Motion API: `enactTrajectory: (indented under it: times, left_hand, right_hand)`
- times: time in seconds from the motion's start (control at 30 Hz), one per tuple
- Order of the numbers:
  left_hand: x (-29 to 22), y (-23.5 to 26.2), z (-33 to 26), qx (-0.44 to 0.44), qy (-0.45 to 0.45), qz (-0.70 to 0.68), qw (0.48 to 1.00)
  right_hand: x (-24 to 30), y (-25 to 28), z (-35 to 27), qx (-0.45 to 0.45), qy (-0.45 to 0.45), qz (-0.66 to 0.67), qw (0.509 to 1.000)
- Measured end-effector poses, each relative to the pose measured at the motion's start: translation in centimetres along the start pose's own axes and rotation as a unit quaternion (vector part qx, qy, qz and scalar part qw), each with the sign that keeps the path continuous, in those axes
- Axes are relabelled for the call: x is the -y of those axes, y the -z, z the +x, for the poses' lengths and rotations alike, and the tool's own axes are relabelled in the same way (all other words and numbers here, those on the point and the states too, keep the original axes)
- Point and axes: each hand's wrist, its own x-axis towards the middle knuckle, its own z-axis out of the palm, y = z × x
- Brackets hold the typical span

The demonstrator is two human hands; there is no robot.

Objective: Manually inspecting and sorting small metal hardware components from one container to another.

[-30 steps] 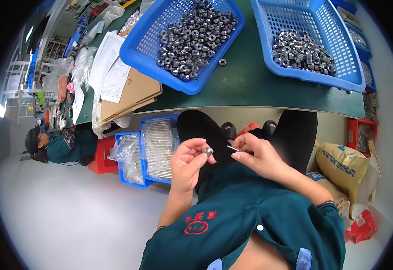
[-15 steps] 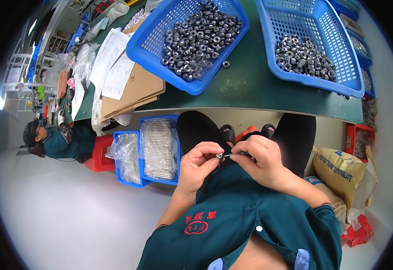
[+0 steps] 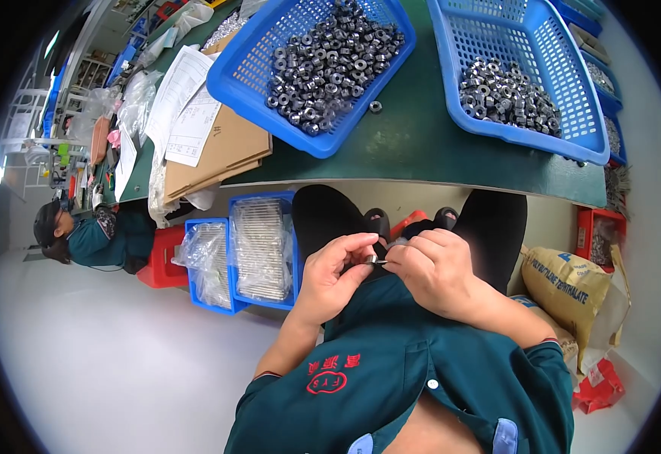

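Observation:
Above my lap, my left hand (image 3: 332,278) pinches a small shiny metal piece, shaped like a ring or nut (image 3: 372,259), between thumb and fingers. My right hand (image 3: 435,271) is closed round a thin metal tool (image 3: 381,262), whose tip meets the piece; the rest of it is hidden by my fingers. On the green bench (image 3: 413,147) beyond stand two blue perforated baskets, the left basket (image 3: 228,91) heaped with similar metal pieces (image 3: 323,72) and the right basket (image 3: 527,146) holding a smaller heap (image 3: 504,94). One loose piece (image 3: 376,107) lies between them.
Papers (image 3: 194,132) lie on cardboard (image 3: 232,155) at the bench's left. Below it are blue bins (image 3: 233,295) of bagged parts. A yellow sack (image 3: 569,284) and a red bin (image 3: 586,234) stand at right. A co-worker (image 3: 99,240) sits at far left.
My right hand has come nearer my left, and less of the thin tool shows between them. The whole view has shifted slightly.

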Motion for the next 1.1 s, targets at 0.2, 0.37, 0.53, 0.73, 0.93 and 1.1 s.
enactTrajectory:
  times: [0.2, 0.37, 0.53, 0.73, 0.93, 1.1]
  left_hand:
    - [-0.6, -0.2, 0.6, -0.012, -0.03, 0.117, 0.993]
    - [-0.6, -0.1, 1.1, 0.032, -0.027, 0.164, 0.986]
    - [0.6, 0.3, 0.7, -0.001, 0.079, 0.028, 0.996]
    - [2.1, 1.3, 1.1, -0.03, 0.204, -0.376, 0.903]
    - [2.3, 0.5, 1.1, -0.023, 0.224, -0.448, 0.865]
    - [1.7, -0.2, 1.0, -0.023, 0.222, -0.432, 0.874]
  right_hand:
    - [-0.2, -1.1, -1.1, 0.029, -0.151, 0.1, 0.983]
    - [-0.7, -1.0, -1.3, 0.078, -0.285, 0.166, 0.941]
    - [-0.8, 0.3, -0.8, 0.022, -0.247, 0.087, 0.965]
    - [-1.0, 0.5, -1.0, 0.042, -0.318, 0.202, 0.925]
    - [-0.1, 0.2, -0.6, 0.012, -0.253, 0.188, 0.949]
    - [-0.3, -0.6, -0.6, -0.016, -0.157, 0.12, 0.98]
